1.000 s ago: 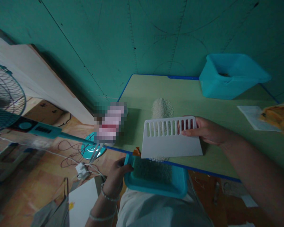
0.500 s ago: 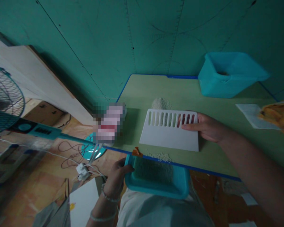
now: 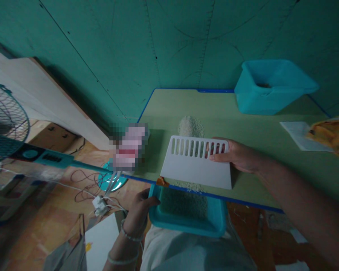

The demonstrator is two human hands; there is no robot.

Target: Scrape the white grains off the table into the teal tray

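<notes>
My right hand (image 3: 238,155) grips the right end of a white slotted plastic scraper (image 3: 196,167), which stands tilted on the green table (image 3: 257,135) close to its near edge. A small heap of pale grains (image 3: 190,126) lies behind the scraper, and a thin line of grains (image 3: 190,186) sits under its lower edge at the table's rim. My left hand (image 3: 139,210) holds the left rim of a teal tray (image 3: 186,210) just below the table edge. Grains cover part of the tray's floor.
A teal tub (image 3: 271,88) stands at the table's far right corner. White paper (image 3: 302,135) and an orange cloth (image 3: 332,135) lie at the right edge. A blurred pink object (image 3: 128,146) sits at the table's left corner. A standing fan (image 3: 8,124) and cables (image 3: 101,203) occupy the floor left.
The scraper went back toward the heap half a second ago, then came forward again to the table's near edge, pushing grains toward the tray. My left hand kept the tray in place.
</notes>
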